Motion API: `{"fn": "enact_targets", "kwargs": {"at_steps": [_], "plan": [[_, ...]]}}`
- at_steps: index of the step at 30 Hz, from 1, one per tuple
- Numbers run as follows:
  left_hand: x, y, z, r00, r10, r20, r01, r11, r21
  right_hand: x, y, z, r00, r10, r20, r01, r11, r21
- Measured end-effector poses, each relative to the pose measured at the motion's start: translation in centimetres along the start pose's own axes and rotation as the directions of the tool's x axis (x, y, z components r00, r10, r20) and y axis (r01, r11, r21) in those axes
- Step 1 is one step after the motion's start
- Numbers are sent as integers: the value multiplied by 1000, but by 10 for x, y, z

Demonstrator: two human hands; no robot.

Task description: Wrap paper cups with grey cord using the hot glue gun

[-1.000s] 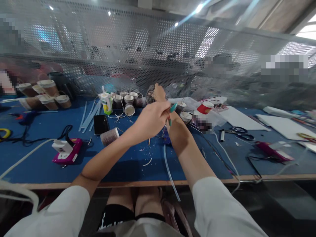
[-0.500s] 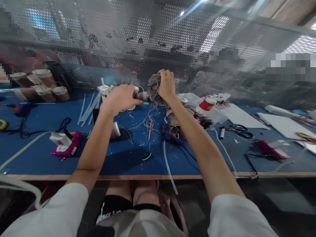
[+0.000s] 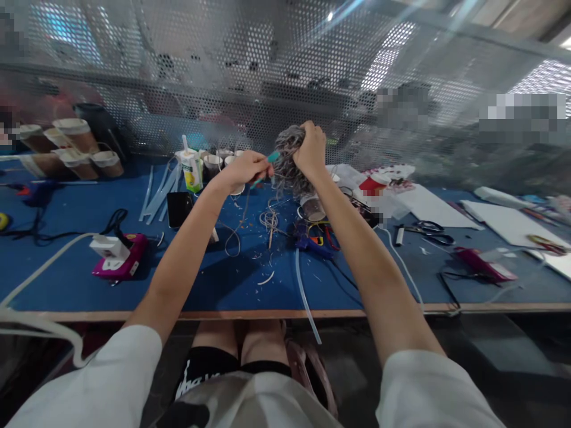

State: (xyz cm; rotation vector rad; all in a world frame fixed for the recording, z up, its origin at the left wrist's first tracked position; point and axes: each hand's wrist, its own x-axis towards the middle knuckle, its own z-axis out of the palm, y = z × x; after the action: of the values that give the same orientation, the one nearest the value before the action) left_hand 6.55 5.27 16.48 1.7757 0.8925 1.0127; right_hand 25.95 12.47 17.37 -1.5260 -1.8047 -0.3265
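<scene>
My right hand (image 3: 311,150) is closed on a tangled bundle of grey yarn (image 3: 289,156), raised above the back of the table. Loose strands hang down from the bundle. My left hand (image 3: 248,169) is beside the yarn's left side, with its fingers closed around a slim teal object (image 3: 272,157). Teal shows both above and below these fingers; its exact kind is partly hidden. Below the hands, a grey cord coil (image 3: 268,220) lies on the table. A blue glue gun (image 3: 314,246) rests nearer to me, under my right forearm.
Left of my hands stand a juice carton (image 3: 191,170), a black phone (image 3: 179,209) and a purple power strip (image 3: 120,257). Several brown cups (image 3: 78,138) are at the far left. Black scissors (image 3: 428,229) and white sheets lie right. A perforated metal screen (image 3: 250,77) rises behind the table.
My left hand has moved right and its fingers have closed, bringing the teal object up to the yarn. My right hand has shifted slightly right with the yarn bundle.
</scene>
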Motion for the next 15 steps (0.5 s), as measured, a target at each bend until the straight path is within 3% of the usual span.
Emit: {"fn": "enact_targets", "kwargs": {"at_steps": [4, 7, 12, 15], "plan": [[-2, 6, -20, 979, 12, -201, -40, 990, -136, -4, 3, -4, 992, 10, 125, -30, 988, 154], [-1, 4, -27, 957, 0, -291, -87, 954, -286, -15, -4, -17, 960, -45, 275, -54, 938, 343], [0, 1, -24, 952, -30, -305, -106, 901, -420, -46, -18, -36, 905, -115, 410, -207, 722, 660], [0, 3, -17, 952, -63, -300, -106, 850, -515, -60, -22, -37, 872, -117, 474, -319, 599, 734]]}}
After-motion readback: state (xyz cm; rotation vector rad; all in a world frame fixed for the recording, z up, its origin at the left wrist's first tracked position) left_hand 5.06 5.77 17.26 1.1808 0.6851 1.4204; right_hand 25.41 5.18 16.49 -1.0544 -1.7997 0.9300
